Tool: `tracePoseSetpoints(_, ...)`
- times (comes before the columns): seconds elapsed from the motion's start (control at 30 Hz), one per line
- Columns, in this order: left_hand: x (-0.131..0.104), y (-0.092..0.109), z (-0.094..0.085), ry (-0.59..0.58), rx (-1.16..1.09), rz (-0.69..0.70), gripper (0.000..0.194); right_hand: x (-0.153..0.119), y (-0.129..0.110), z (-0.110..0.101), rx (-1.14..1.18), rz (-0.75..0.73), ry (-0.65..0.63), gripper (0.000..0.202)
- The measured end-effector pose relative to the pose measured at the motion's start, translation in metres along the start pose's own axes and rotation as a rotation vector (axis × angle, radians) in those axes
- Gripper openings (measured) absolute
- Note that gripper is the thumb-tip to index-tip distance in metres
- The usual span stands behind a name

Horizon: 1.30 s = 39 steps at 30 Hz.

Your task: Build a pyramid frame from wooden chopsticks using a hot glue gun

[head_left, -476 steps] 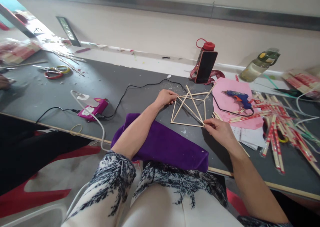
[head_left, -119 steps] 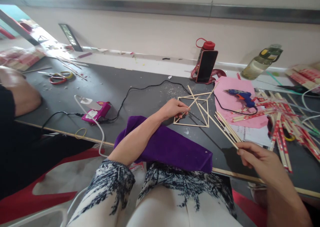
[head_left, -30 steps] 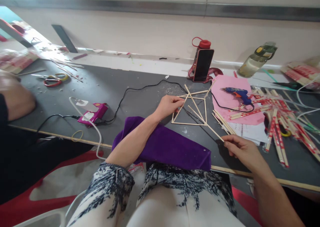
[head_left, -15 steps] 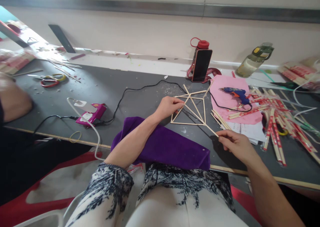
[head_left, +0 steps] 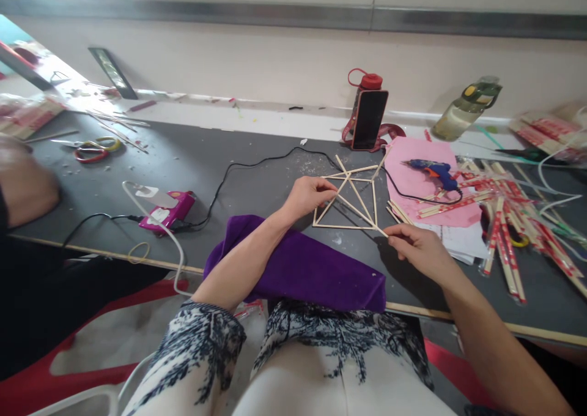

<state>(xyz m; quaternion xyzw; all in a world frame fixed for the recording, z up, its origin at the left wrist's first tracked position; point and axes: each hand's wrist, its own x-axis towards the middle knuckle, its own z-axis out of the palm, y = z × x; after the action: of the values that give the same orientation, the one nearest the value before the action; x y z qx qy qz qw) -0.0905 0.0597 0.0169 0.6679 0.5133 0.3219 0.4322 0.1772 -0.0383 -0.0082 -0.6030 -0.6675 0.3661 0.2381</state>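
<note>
A wooden chopstick [head_left: 359, 211] slants over a frame of glued-looking chopsticks [head_left: 343, 226], which stands on the dark tabletop. My left hand [head_left: 308, 197] pinches the chopstick near its far end, close to the frame's left side. At the near end, to the right of the frame, my right hand [head_left: 415, 245] grips the same chopstick between thumb and fingers. Several sticks of the frame cross near its top. Whether the held chopstick touches the frame is unclear.
A blue glue gun [head_left: 431, 171] lies on pink paper [head_left: 398, 159], with packaged chopsticks [head_left: 504, 245] at the right. Purple cloth [head_left: 298, 269] covers the near edge. A phone [head_left: 369, 120] leans on a red-capped bottle [head_left: 370, 81]. Scissors [head_left: 92, 152] and another person's arm [head_left: 30, 180] are left.
My right hand has moved left and slightly away from me, shortening the stretch of chopstick seen between my hands. My left hand stays almost in place.
</note>
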Motion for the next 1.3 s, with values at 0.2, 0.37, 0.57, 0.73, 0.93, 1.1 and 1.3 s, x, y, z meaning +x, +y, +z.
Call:
tracePoseSetpoints(0.2, 0.001, -0.001, -0.004, -0.005, 0.046, 0.013, 0.021, 0.004, -0.005, 0.003, -0.021, -0.033, -0.012, 0.027)
tracePoseSetpoints(0.37, 0.002, -0.002, -0.008, -0.03, 0.078, 0.025, 0.02, 0.012, -0.01, 0.007, -0.02, -0.049, 0.017, 0.026)
tracePoseSetpoints(0.57, 0.006, -0.006, -0.014, 0.013, 0.047, 0.003, 0.026, 0.021, -0.011, 0.012, -0.009, -0.066, 0.063, 0.025)
tracePoseSetpoints(0.73, 0.013, -0.016, -0.022, 0.133, 0.038, -0.017, 0.026, 0.022, -0.01, 0.015, -0.013, -0.061, 0.077, 0.025)
tracePoseSetpoints(0.93, 0.03, -0.032, -0.029, 0.233, -0.113, -0.137, 0.03, 0.024, -0.014, 0.016, -0.039, -0.08, 0.092, 0.025)
tracePoseSetpoints(1.1, 0.05, -0.031, -0.029, 0.136, -0.286, -0.264, 0.027, 0.026, -0.011, 0.016, -0.046, -0.087, 0.101, 0.026)
tracePoseSetpoints(1.3, 0.064, -0.032, -0.026, 0.066, -0.354, -0.305, 0.018, 0.025, -0.008, 0.016, 0.003, -0.082, 0.095, 0.026)
